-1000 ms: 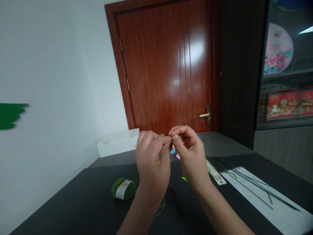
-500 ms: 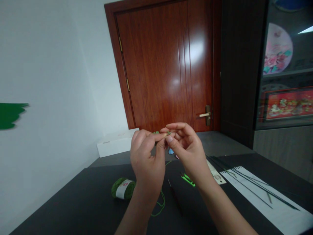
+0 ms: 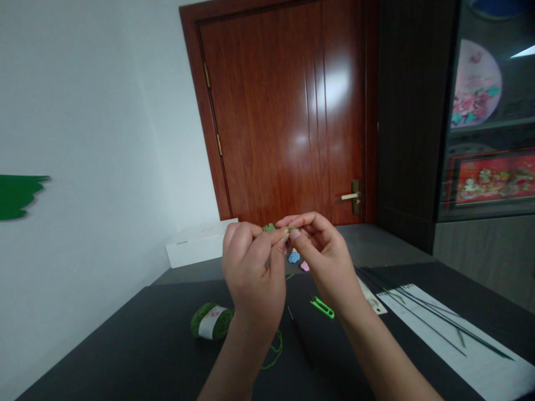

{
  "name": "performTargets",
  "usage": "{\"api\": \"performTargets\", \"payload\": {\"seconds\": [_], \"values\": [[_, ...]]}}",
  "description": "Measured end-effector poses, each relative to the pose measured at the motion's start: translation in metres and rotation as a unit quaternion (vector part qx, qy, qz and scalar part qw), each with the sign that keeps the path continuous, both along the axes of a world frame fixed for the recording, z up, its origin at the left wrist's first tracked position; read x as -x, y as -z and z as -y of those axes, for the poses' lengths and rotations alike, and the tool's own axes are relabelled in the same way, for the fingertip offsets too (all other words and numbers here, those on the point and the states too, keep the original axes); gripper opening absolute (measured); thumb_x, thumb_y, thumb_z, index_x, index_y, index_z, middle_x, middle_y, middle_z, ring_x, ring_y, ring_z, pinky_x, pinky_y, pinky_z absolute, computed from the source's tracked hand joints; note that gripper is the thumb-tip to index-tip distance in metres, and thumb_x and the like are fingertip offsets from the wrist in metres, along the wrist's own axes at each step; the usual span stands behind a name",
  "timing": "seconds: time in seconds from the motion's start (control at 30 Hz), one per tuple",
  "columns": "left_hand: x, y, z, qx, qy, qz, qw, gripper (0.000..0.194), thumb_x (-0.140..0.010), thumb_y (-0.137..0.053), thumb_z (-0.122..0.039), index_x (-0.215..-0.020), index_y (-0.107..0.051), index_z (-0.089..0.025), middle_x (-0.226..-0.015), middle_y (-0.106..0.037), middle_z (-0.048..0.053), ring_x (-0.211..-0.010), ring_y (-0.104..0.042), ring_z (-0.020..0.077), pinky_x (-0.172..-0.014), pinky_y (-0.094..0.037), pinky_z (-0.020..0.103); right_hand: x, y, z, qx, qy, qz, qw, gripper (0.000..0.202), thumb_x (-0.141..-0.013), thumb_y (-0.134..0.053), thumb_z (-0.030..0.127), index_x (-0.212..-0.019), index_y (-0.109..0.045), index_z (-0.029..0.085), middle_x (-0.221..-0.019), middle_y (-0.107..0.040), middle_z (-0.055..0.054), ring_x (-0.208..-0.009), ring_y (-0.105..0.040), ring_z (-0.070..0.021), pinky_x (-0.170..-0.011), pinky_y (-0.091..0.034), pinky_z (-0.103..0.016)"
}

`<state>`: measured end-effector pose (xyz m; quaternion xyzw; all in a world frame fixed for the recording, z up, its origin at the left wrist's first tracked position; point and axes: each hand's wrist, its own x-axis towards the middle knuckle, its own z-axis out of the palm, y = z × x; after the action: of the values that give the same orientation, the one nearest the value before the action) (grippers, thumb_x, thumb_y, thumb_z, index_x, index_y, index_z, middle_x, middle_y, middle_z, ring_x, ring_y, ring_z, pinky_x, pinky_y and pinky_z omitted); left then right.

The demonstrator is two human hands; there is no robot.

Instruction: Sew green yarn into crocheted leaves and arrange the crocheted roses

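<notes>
A small green crocheted piece (image 3: 268, 227) sits pinched at the centre of the frame, raised above the desk (image 3: 125, 345), between the tips of two bare hands. The left hand (image 3: 251, 273) has its fingers (image 3: 279, 238) closed on the piece; the right hand (image 3: 324, 259) pinches what looks like a fine strand or needle at the same spot (too small to tell which). A green thread (image 3: 273, 351) trails from the hands down to the dark desk and curls toward a ball of green yarn (image 3: 211, 321) at lower left of centre.

The work appears to be at a fine finishing stage on the piece, threading or knotting; the next move would call for a steady pinch from the left hand while the right draws the strand through without slackening it.

Green snips (image 3: 321, 307) lie just right of the hands, a dark hook (image 3: 298, 331) below them, small blue and pink crocheted bits (image 3: 295, 257) behind, thin dark wires (image 3: 422, 314) on a white sheet at right, a white box (image 3: 200, 243) by the wooden door (image 3: 288, 111).
</notes>
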<state>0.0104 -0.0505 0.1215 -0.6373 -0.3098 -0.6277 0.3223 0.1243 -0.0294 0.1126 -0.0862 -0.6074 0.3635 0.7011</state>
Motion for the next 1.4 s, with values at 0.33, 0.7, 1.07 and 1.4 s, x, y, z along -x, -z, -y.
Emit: {"api": "performTargets", "payload": {"seconds": [0.33, 0.7, 1.07, 1.4], "values": [[-0.0002, 0.0007, 0.0006, -0.002, 0.01, 0.015, 1.0, 0.005, -0.084, -0.07, -0.016, -0.081, -0.069, -0.021, -0.072, -0.058, 0.0, -0.074, -0.054, 0.017, -0.069, -0.042, 0.033, -0.0007, -0.0017, 0.0019, 0.012, -0.012, -0.002, 1.0, 0.014, -0.087, -0.07, 0.033, -0.092, -0.06, 0.024, -0.098, -0.072, -0.004, -0.081, -0.068, -0.0148, -0.073, -0.059, -0.03], [-0.0017, -0.0007, 0.0026, 0.041, 0.039, 0.031, 0.998, 0.008, -0.085, -0.068, -0.018, -0.078, -0.069, -0.021, -0.07, -0.062, 0.0, -0.073, -0.056, 0.0177, -0.069, -0.044, 0.033, -0.0003, -0.0007, 0.0001, 0.014, -0.011, -0.01, 1.0, 0.015, -0.086, -0.071, 0.035, -0.089, -0.063, 0.022, -0.094, -0.072, -0.003, -0.071, -0.066, -0.0135, -0.068, -0.058, -0.03], [-0.0015, -0.0018, 0.004, 0.105, 0.107, 0.064, 0.987, 0.009, -0.085, -0.069, -0.018, -0.077, -0.07, -0.022, -0.071, -0.065, -0.001, -0.072, -0.061, 0.0166, -0.068, -0.048, 0.032, -0.0008, -0.0018, 0.0028, 0.034, -0.007, -0.017, 0.999, 0.017, -0.085, -0.073, 0.035, -0.082, -0.064, 0.021, -0.092, -0.073, -0.003, -0.065, -0.065, -0.0127, -0.064, -0.06, -0.03], [-0.001, 0.0014, 0.0005, 0.173, 0.193, 0.11, 0.96, 0.006, -0.085, -0.07, -0.021, -0.078, -0.07, -0.021, -0.073, -0.065, 0.001, -0.072, -0.062, 0.0164, -0.066, -0.051, 0.032, 0.0009, 0.0008, 0.0004, 0.043, -0.006, -0.029, 0.999, 0.017, -0.084, -0.074, 0.036, -0.086, -0.068, 0.021, -0.091, -0.074, -0.004, -0.068, -0.066, -0.0135, -0.067, -0.06, -0.03]]}}
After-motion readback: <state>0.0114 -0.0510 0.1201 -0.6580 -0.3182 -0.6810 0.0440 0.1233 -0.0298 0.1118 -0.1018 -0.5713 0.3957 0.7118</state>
